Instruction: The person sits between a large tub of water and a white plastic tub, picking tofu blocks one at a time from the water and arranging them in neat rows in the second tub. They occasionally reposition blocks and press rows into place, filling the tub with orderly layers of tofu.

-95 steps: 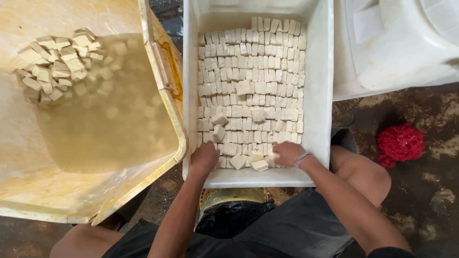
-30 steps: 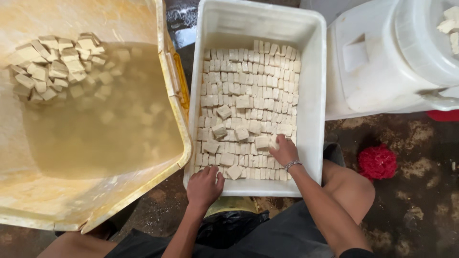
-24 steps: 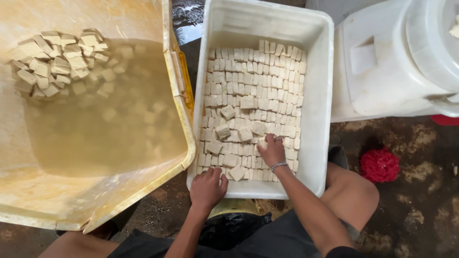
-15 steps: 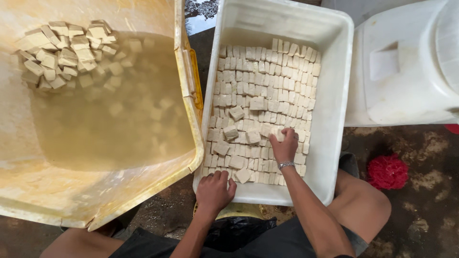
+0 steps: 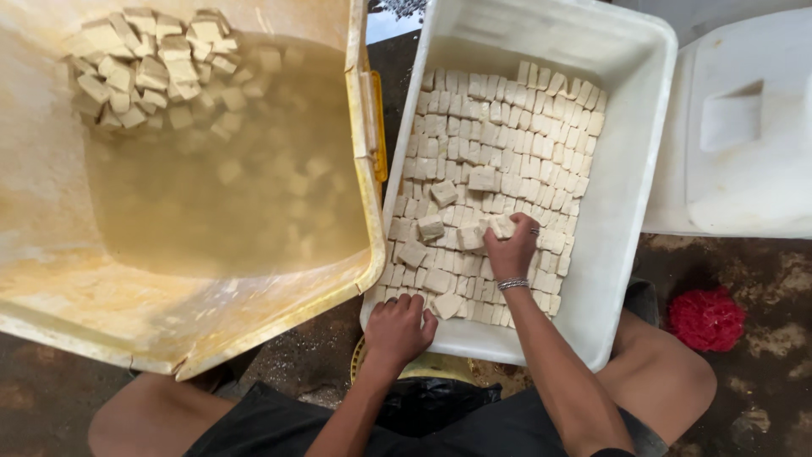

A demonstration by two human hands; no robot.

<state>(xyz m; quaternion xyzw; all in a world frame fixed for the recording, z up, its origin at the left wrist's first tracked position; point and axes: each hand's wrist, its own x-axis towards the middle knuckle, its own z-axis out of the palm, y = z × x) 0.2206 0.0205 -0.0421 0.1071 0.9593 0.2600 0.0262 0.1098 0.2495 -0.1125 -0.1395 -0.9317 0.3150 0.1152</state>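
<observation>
Left hand (image 5: 397,330) grips near rim of white tub (image 5: 630,245), fingers curled over edge. Right hand (image 5: 510,245) inside tub, fingers closed on tofu cube (image 5: 502,225) atop packed tofu layer (image 5: 507,161). Beyond left, yellow tub (image 5: 359,211) holds murky water, tofu pile (image 5: 144,68) at far corner.

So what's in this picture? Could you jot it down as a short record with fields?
Left hand: left hand grips the near rim of the white tub
Right hand: right hand holds a pale cube above the packed cubes
Beside it: yellow tub with cloudy liquid and heaped cubes
Floor: red scrubber
</observation>
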